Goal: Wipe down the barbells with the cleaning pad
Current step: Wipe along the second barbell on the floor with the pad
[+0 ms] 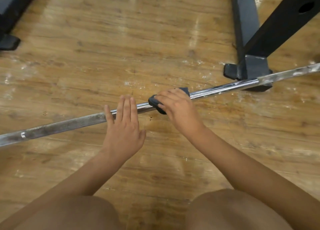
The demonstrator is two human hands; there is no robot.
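A long steel barbell (223,87) lies on the wooden floor, running from lower left to upper right. Its left part is dull and rough, its middle shiny. My right hand (178,107) grips a dark cleaning pad (154,103) wrapped over the bar near its middle. Most of the pad is hidden under my fingers. My left hand (124,127) lies flat with straight fingers across the bar just left of the pad, pressing down on it.
A black metal rack foot (254,69) stands on the floor right behind the bar at upper right, with a slanted black beam (284,20) rising from it. Another dark equipment base (8,41) sits at upper left. My knees fill the bottom edge.
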